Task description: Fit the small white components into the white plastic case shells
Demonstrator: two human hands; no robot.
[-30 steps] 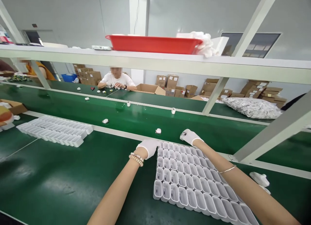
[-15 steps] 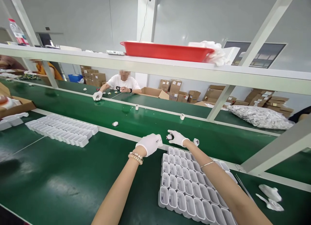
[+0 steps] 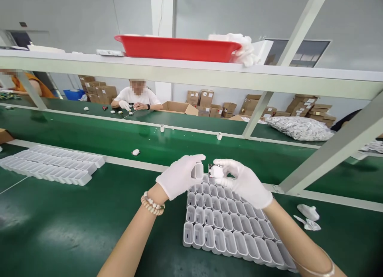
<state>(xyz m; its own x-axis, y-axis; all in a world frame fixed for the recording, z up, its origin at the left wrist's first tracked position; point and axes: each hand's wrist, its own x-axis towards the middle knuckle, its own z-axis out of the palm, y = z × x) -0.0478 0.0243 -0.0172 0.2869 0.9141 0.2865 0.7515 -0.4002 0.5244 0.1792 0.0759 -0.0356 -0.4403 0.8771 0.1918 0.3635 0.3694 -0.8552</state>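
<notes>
My left hand [image 3: 181, 177], in a white glove, is closed around a small white plastic housing [image 3: 198, 171] whose open end faces right. Between the thumb and fingertips of my gloved right hand [image 3: 243, 181] is a small white part with a dark board edge [image 3: 216, 171]; its exact kind I cannot make out. The two pieces are held close together but apart, above the far end of a block of white open-topped housings [image 3: 221, 221]. These stand in rows on the green bench, some showing a dark slot inside.
More white housings [image 3: 50, 163] lie in rows at left. A similar white part [image 3: 135, 152] sits on the green belt [image 3: 98, 139]. A slanted frame post [image 3: 335, 149] rises at right, near crumpled white scraps [image 3: 308, 217]. A co-worker [image 3: 137, 95] sits opposite. A red tray [image 3: 179, 49] rests on the shelf.
My right hand has lifted the white part from the belt and brought it toward me, facing the housing in my left hand. The view has shifted right. The co-worker's gloved hand has drawn back.
</notes>
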